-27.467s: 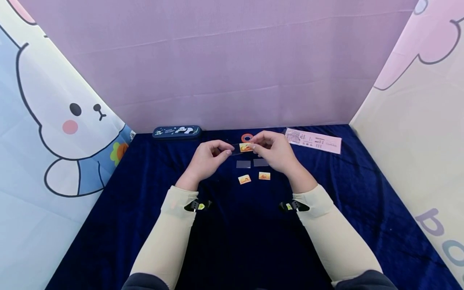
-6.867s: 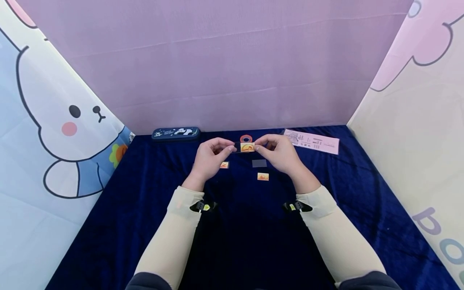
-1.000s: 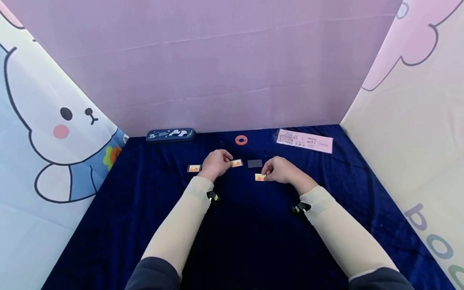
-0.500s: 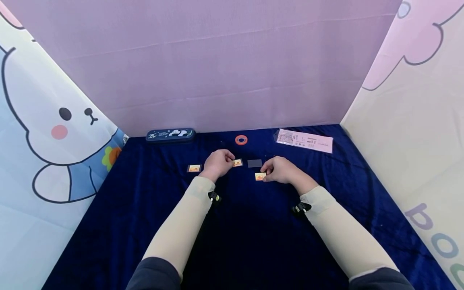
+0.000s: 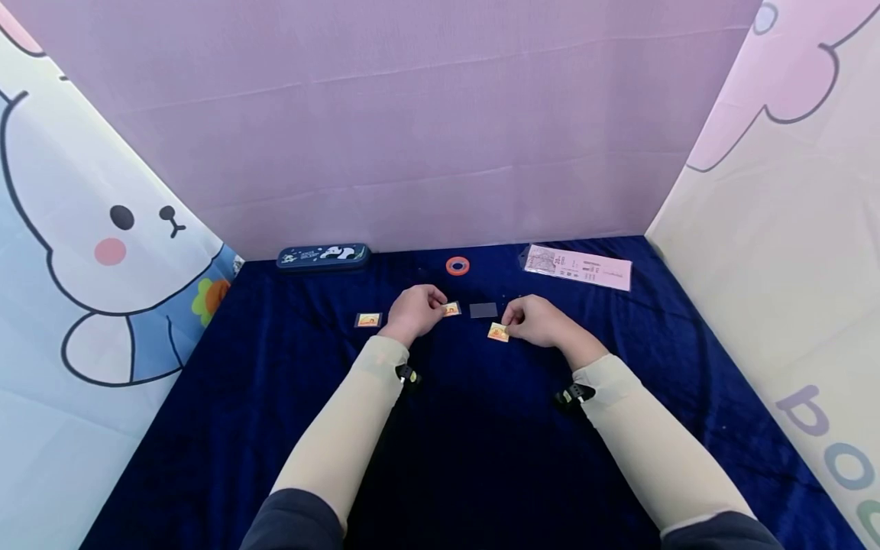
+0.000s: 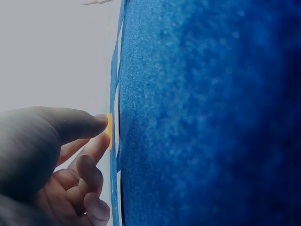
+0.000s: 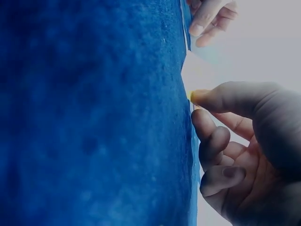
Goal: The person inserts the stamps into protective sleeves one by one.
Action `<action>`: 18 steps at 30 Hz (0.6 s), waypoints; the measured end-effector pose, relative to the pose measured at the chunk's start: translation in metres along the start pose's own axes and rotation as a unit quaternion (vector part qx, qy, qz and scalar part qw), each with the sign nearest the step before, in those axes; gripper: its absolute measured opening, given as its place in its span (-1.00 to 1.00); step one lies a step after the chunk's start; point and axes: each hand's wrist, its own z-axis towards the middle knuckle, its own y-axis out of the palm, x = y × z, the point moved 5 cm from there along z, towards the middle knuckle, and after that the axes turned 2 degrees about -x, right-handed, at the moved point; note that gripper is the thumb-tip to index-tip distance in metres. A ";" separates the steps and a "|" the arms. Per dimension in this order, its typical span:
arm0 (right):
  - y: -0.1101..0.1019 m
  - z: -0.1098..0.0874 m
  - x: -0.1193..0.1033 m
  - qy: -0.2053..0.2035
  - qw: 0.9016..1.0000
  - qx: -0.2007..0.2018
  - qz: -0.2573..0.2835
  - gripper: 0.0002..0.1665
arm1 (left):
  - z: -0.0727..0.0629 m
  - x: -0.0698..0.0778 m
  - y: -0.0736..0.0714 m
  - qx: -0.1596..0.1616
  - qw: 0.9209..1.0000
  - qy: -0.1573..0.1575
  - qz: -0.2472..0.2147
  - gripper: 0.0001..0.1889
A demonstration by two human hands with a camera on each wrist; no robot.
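In the head view my left hand (image 5: 414,312) is at a small yellow-orange picture card in a clear sleeve (image 5: 451,308), thumb and fingertip at its left edge. My right hand (image 5: 536,319) pinches a bare yellow-orange picture card (image 5: 498,331) by its right side, and the card is slightly tilted. Just behind that card lies a clear plastic sleeve (image 5: 483,310) with no picture in it. Another sleeved picture card (image 5: 368,320) rests left of my left hand. In the right wrist view my right thumb (image 7: 221,98) presses the bare card, whose face is washed out by glare.
A red-orange tape roll (image 5: 457,266) lies behind the cards. At the back left sits a dark blue pencil case (image 5: 323,257) with a panda print. A pink printed packet (image 5: 577,267) is at the back right. Fabric walls (image 5: 440,122) enclose the blue cloth.
Earlier, both hands held a card and a clear sleeve up between them; now two sleeved cards lie on the cloth. In the last half second my right hand tilts the bare card; the left stays nearly still.
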 end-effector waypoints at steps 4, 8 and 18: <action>-0.007 -0.003 0.003 -0.002 1.000 0.015 0.011 -0.95 | -0.001 0.002 0.000 0.000 1.000 0.000 -0.006 -0.92; -0.016 -0.007 0.008 0.007 0.999 0.021 0.031 -0.96 | -0.002 0.007 0.001 -0.002 1.000 0.002 -0.017 -0.90; -0.047 -0.018 0.017 0.010 0.995 0.086 0.055 -0.93 | -0.001 0.022 0.008 -0.017 1.000 0.016 -0.018 -0.75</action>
